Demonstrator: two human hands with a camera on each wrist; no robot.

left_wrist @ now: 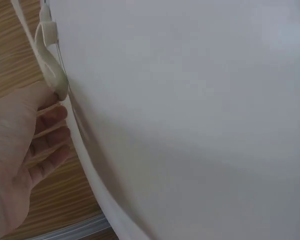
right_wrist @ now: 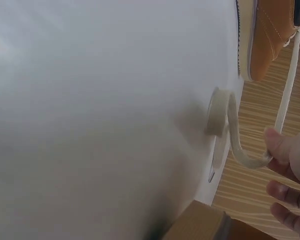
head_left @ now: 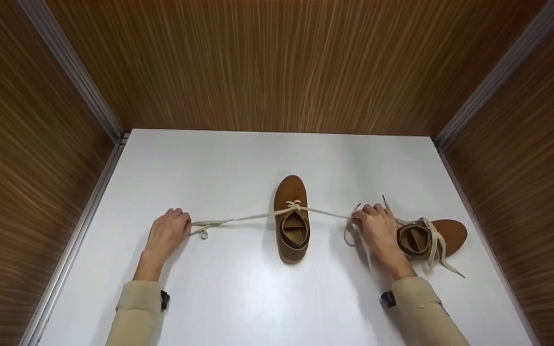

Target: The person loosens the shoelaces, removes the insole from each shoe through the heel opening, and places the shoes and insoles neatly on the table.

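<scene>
A brown shoe point(head_left: 290, 190) stands upright mid-table, its toe toward the back wall. Its cream lace point(head_left: 262, 215) stretches out to both sides from a crossing at the top eyelets. On the left, my left hand point(head_left: 167, 230) pinches one lace end, and a small loop hangs beside the fingers. My right hand point(head_left: 378, 229) pinches the other end between thumb and finger. In the right wrist view the loose tail of the lace point(right_wrist: 235, 132) curls below that pinch, and the side of the shoe point(right_wrist: 270, 37) shows at the top.
A second brown shoe point(head_left: 451, 236) lies at the right, close to my right hand, toe pointing right, with loose laces point(head_left: 434, 245) spilling over it. Wood-grain panels point(head_left: 277, 67) enclose the white table point(head_left: 238, 298) at the back and both sides.
</scene>
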